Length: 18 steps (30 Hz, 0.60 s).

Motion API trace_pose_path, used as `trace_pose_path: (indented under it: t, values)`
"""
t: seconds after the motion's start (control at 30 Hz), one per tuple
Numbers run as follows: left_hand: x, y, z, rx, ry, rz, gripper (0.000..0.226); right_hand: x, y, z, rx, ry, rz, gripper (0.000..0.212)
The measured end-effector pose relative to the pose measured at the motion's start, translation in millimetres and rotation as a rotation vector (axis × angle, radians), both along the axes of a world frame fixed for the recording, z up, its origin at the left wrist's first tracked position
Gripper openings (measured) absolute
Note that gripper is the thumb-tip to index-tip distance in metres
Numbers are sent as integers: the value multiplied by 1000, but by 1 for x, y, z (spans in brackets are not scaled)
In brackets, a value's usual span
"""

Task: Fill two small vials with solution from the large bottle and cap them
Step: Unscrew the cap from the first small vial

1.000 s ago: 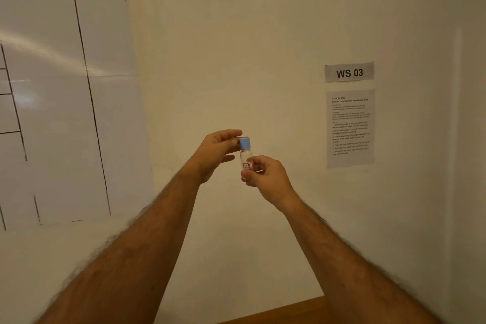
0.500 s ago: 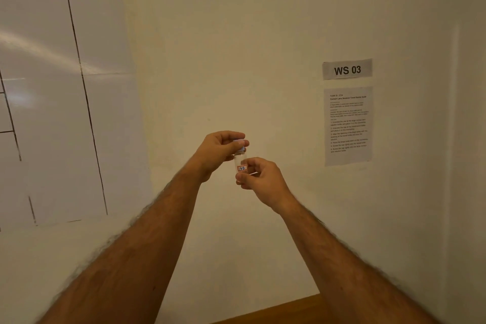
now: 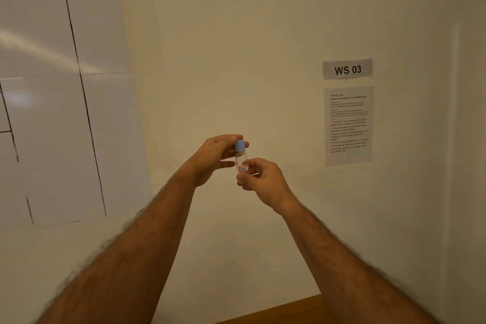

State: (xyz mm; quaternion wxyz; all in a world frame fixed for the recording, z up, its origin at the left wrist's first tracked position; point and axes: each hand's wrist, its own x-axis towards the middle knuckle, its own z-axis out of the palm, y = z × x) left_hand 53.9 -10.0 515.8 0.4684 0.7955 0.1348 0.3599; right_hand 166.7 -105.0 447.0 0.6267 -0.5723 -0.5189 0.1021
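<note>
While right hand pinches upright vial low, left hand pinches blue cap directly above; twist axis vertical.

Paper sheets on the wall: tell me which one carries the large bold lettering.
The small grey paper sign, the upper one, reading "WS 03"; the larger white instruction sheet below it has only fine print.

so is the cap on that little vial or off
On: the blue cap sits atop the upright vial, pinched by the left hand. Tightness: cannot tell.

Brown wooden surface: only sliver visible at bottom edge, below wall.
</note>
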Motion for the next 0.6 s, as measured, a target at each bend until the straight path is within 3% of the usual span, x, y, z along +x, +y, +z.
trace_pose_path:
  t: [0.43, 0.6]
  values:
    - [-1, 7, -2, 54, -52, 43, 12, -5, 1, -2, -10, -40, -9, 35]
    - [0, 5, 0, 72, 5, 121, 26, -3, 1, -3, -19, -51, -20, 36]
